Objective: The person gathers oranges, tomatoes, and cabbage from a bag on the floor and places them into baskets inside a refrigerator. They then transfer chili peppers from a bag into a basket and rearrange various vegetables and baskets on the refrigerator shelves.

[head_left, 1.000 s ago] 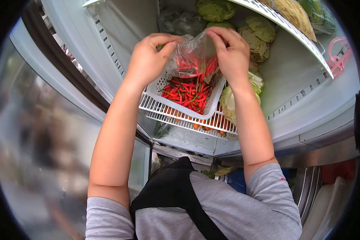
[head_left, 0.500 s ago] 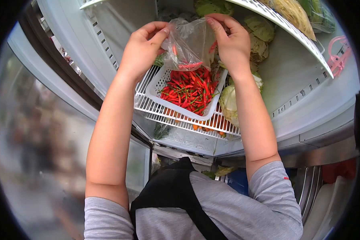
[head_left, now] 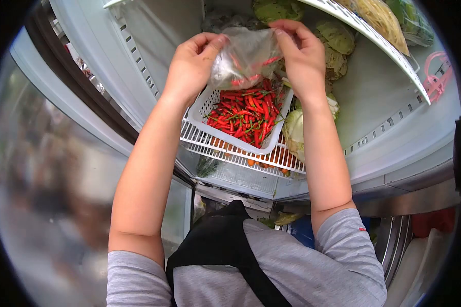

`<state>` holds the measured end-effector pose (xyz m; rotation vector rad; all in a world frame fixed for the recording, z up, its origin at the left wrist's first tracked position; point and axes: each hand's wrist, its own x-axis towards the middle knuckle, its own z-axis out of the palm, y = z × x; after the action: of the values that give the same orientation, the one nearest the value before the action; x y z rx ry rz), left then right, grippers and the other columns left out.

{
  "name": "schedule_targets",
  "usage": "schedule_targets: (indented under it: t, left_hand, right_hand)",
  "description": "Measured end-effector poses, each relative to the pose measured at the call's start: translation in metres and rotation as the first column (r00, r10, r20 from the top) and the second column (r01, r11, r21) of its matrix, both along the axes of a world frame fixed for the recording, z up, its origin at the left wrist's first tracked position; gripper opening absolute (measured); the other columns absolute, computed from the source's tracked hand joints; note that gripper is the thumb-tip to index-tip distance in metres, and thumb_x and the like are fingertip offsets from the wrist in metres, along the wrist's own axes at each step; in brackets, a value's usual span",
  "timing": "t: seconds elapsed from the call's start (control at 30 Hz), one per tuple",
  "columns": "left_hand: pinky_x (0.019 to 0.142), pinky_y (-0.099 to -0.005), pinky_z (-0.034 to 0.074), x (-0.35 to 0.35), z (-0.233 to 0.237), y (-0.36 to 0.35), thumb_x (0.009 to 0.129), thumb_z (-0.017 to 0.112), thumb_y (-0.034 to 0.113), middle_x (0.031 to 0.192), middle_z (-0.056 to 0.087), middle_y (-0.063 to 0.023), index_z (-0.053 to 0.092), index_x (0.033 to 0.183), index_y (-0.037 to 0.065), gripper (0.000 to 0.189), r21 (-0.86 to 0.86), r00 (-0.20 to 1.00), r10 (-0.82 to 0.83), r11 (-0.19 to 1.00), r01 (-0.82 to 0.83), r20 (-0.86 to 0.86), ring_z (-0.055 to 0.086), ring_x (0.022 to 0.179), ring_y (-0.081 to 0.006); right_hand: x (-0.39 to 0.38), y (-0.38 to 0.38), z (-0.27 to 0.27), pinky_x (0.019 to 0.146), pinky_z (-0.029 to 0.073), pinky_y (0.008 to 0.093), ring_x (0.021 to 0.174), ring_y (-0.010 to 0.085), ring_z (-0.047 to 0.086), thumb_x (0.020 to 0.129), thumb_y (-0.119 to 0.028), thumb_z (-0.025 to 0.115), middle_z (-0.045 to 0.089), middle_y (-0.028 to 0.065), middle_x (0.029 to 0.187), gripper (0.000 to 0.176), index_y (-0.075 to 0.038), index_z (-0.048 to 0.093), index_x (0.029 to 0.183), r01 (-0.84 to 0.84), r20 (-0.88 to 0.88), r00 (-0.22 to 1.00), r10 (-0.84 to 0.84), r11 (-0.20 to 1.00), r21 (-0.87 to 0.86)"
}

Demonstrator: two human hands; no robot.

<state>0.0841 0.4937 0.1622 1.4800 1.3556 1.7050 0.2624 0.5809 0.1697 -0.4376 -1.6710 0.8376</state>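
A clear plastic bag (head_left: 243, 53) is stretched between my two hands, above a white basket (head_left: 202, 110). My left hand (head_left: 197, 64) pinches one top corner of the bag between thumb and fingers. At the opposite corner my right hand (head_left: 302, 59) grips the bag's edge the same way. A few red chillies show through the thin plastic near its bottom. Underneath, the basket holds a heap of red chillies (head_left: 246, 115) with green stems. The bag hides the basket's far end.
The basket stands on a white wire shelf (head_left: 215, 148) inside a fridge. Cabbages (head_left: 294, 130) lie to its right and behind it. Carrots (head_left: 264, 165) show below the wires. An upper shelf (head_left: 363, 36) holds bagged food, and a pink basket (head_left: 438, 77) hangs at the right.
Both hands have shifted slightly right with the bag. The bag looks more spread out and its bottom has changed shape. The basket stays on the shelf.
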Motion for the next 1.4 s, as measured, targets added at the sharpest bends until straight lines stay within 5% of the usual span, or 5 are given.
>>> schedule_targets:
  t: [0.17, 0.43, 0.63, 1.0, 1.4]
  left_hand:
    - [0.082, -0.0322, 0.049, 0.008, 0.014, -0.018, 0.101, 0.045, 0.032, 0.109, 0.063, -0.0063, 0.060, 0.117, 0.001, 0.038, -0.153, 0.960, -0.060, 0.983, 0.105, 0.274, 0.059, 0.095, -0.0138]
    - [0.091, -0.0333, 0.049, 0.015, 0.019, -0.020, 0.084, 0.068, 0.007, 0.116, 0.061, -0.0141, 0.035, 0.138, 0.004, 0.064, 0.008, 0.924, 0.047, 0.999, -0.048, -0.380, 0.058, 0.111, -0.0218]
    - [0.081, -0.0321, 0.057, -0.003, 0.010, -0.013, 0.095, 0.035, -0.004, 0.110, 0.062, -0.0163, 0.029, 0.138, 0.003, 0.045, -0.086, 0.976, -0.118, 0.987, 0.135, 0.185, 0.065, 0.102, -0.0253]
    - [0.098, -0.0450, 0.048, -0.011, -0.010, -0.027, 0.096, 0.047, 0.043, 0.124, 0.055, -0.0200, 0.044, 0.131, 0.001, 0.055, 0.074, 0.409, -0.292, 0.880, 0.470, 0.865, 0.056, 0.114, -0.0317]
    - [0.077, -0.0302, 0.056, 0.011, -0.026, -0.038, 0.094, 0.062, 0.031, 0.129, 0.049, -0.0112, 0.045, 0.129, 0.006, 0.046, -0.065, 0.939, 0.020, 0.998, 0.003, 0.343, 0.063, 0.099, -0.0237]
  right_hand:
    - [0.003, -0.001, 0.002, 0.068, 0.045, 0.0247, 0.072, 0.0073, 0.055, 0.090, -0.012, 0.060, 0.066, 0.0017, 0.080, 0.016, -0.005, 0.071, 0.099, 0.193, -0.023, 0.981, -0.191, 0.976, 0.103]
    - [0.007, -0.010, 0.016, 0.084, 0.049, 0.0270, 0.096, 0.0127, 0.060, 0.092, -0.011, 0.059, 0.062, 0.0038, 0.112, 0.035, -0.003, 0.056, 0.127, -0.370, -0.293, 0.910, 0.293, 0.892, -0.260]
    - [0.012, 0.009, -0.026, 0.094, 0.046, 0.0352, 0.113, 0.0234, 0.057, 0.086, -0.027, 0.067, 0.059, 0.0146, 0.125, 0.049, -0.004, 0.056, 0.127, -0.070, 0.417, 0.905, 0.082, 0.997, -0.044]
    - [-0.022, 0.002, -0.038, 0.066, 0.045, 0.0240, 0.071, 0.0072, 0.054, 0.092, -0.018, 0.063, 0.063, -0.0005, 0.083, 0.025, -0.001, 0.065, 0.109, -0.152, 0.112, 0.961, 0.252, 0.822, -0.549]
    - [-0.015, 0.006, -0.016, 0.067, 0.048, 0.0339, 0.068, 0.0245, 0.063, 0.090, -0.024, 0.062, 0.067, 0.0140, 0.077, 0.024, -0.001, 0.066, 0.095, 0.331, 0.037, 0.942, -0.333, 0.942, 0.054]
